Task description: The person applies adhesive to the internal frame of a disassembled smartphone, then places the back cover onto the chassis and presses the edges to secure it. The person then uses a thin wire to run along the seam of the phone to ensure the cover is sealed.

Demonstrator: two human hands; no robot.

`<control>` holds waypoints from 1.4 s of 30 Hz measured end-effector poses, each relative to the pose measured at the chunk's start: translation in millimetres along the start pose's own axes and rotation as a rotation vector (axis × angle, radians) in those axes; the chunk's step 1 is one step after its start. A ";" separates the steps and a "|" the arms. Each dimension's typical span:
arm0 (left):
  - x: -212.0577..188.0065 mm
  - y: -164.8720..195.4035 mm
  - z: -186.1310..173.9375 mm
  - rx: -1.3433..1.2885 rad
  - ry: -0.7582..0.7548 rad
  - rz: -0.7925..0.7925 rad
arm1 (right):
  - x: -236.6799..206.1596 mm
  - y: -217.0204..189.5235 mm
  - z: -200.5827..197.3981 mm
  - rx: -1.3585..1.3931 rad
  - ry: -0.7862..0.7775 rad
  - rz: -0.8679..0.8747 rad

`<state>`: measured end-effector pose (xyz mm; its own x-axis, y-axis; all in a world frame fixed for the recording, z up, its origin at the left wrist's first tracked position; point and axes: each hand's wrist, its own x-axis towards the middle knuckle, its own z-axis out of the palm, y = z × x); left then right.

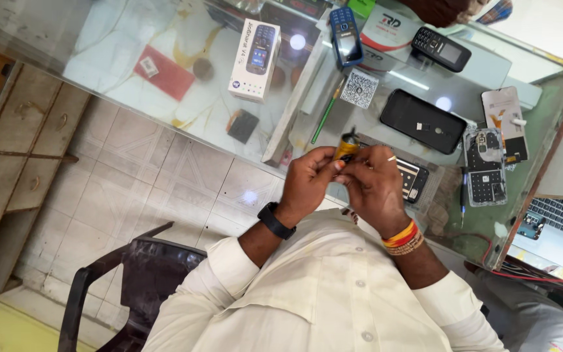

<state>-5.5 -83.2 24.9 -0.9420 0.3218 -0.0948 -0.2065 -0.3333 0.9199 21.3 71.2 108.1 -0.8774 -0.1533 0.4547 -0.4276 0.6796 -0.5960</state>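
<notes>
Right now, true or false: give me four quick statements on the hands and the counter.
1. The left hand and right hand both hold the small yellow object. True.
2. The black watch is on the right wrist. False: it is on the left wrist.
3. A green tool lies on the glass counter. True.
4. The blue phone lies on the floor. False: it lies on the counter.
</notes>
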 end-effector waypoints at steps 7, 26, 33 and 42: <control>-1.3 -20.1 19.3 -0.131 -0.077 0.030 | -14.1 14.4 -8.1 0.260 0.075 0.342; -17.9 -17.3 85.4 -0.144 -0.077 -0.010 | -41.5 29.7 -76.7 -0.041 0.073 -0.045; -14.1 -52.3 110.0 -0.256 -0.052 0.009 | -65.3 45.3 -80.1 0.486 0.221 0.244; -19.0 -22.8 129.4 0.317 -0.080 0.074 | -86.6 63.7 -79.3 1.092 0.290 0.445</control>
<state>51.2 33.0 55.0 -0.9250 0.3801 -0.0045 -0.0339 -0.0707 0.9969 87.4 184.6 83.2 -0.9727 0.2007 0.1165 -0.1826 -0.3518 -0.9181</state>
